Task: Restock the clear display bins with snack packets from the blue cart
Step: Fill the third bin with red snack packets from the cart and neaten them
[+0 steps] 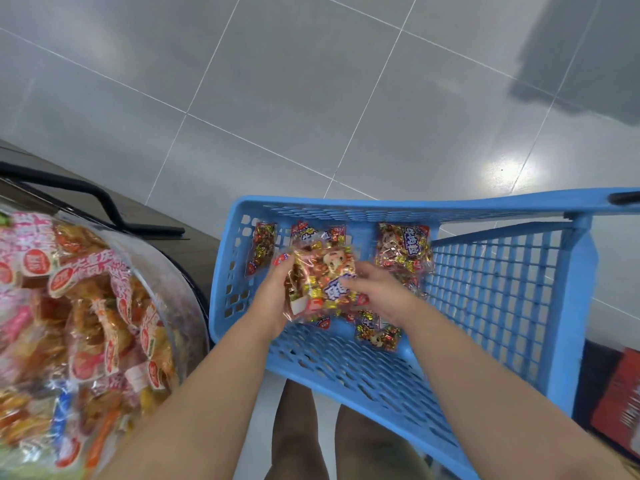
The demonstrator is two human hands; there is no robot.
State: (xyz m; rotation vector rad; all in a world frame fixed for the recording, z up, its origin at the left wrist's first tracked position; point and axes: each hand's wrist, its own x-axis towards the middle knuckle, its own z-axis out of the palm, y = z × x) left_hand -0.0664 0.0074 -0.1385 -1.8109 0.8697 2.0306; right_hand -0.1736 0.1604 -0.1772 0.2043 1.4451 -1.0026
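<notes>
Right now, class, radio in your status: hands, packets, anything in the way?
Left hand and right hand both grip a bundle of snack packets inside the blue cart. Loose packets remain there. Clear bin at left, heaped; path open.

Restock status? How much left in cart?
Done: clear plastic display bin at left looks heaped with pink-and-orange packets. In hand: left hand and right hand hold a bunch of gold-and-red snack packets over the blue plastic mesh cart. Left: several loose packets on its floor.
</notes>
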